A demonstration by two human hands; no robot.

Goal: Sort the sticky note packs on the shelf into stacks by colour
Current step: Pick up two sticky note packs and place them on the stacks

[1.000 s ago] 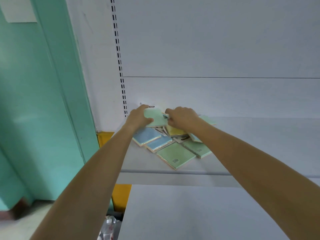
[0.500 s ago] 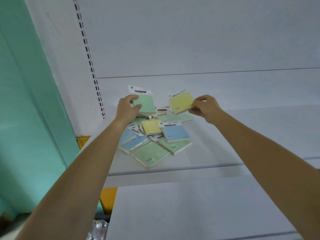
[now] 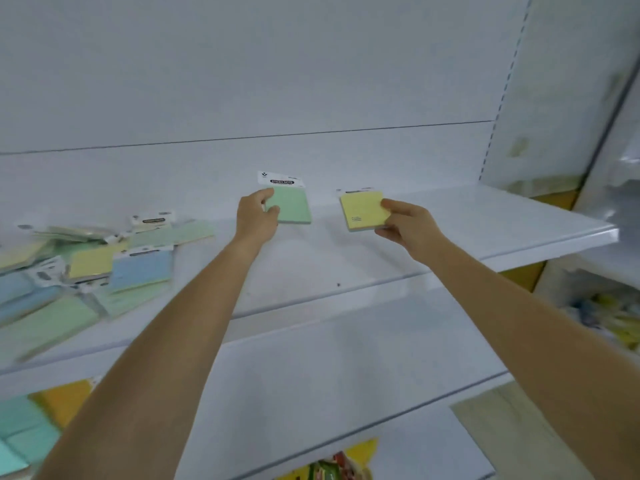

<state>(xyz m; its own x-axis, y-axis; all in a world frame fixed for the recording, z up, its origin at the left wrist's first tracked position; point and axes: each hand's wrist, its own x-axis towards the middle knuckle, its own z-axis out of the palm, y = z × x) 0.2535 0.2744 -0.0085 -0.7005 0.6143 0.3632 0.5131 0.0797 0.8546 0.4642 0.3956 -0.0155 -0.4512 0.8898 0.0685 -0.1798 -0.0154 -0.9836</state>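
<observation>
My left hand [image 3: 257, 216] grips a green sticky note pack [image 3: 292, 204] by its left edge, held just above the white shelf [image 3: 485, 216] near the back wall. My right hand [image 3: 405, 223] pinches a yellow sticky note pack [image 3: 363, 210] at its right edge, a short way to the right of the green one. At the left end of the shelf lies a loose pile of packs [image 3: 86, 268], with green, blue and yellow ones overlapping; a blue pack [image 3: 142, 270] and a yellow pack [image 3: 90, 263] lie on top.
A second white shelf [image 3: 311, 375] runs below the one with the packs. A slotted upright [image 3: 502, 88] and a white side panel close the bay on the right. Blurred goods [image 3: 620, 317] sit beyond it at lower right.
Both hands lifted a pack out of the pile, green in the left and yellow in the right, and carried them rightward along the shelf. The view has swung right, leaving the pile at the left.
</observation>
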